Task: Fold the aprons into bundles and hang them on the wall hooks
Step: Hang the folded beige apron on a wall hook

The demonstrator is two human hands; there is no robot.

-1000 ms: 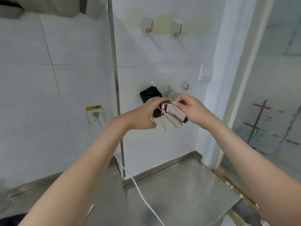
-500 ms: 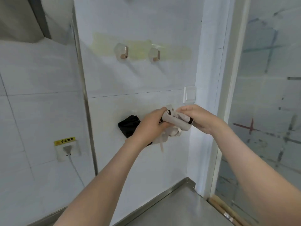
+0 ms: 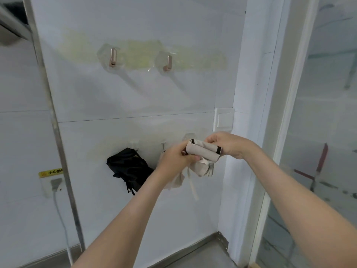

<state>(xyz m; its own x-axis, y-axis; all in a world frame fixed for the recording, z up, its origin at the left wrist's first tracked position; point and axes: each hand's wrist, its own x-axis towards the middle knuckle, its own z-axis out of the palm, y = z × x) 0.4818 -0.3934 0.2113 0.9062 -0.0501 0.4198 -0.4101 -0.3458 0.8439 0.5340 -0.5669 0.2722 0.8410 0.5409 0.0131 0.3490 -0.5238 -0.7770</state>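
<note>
Head view shows a black apron bundle (image 3: 129,167) already hanging from a lower wall hook, while the left hand (image 3: 173,157) and right hand (image 3: 226,144) each have a closed grip on the beige apron bundle (image 3: 202,151) near it, probably not yet hung, with two upper hooks (image 3: 112,57) bare.

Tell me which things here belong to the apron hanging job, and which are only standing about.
Job:
- beige apron bundle, gripped by left hand and right hand
- black apron bundle, already hung
- upper left hook and upper right hook, both free

Just there:
- light switch
- wall socket with plug
- yellow warning label
</note>
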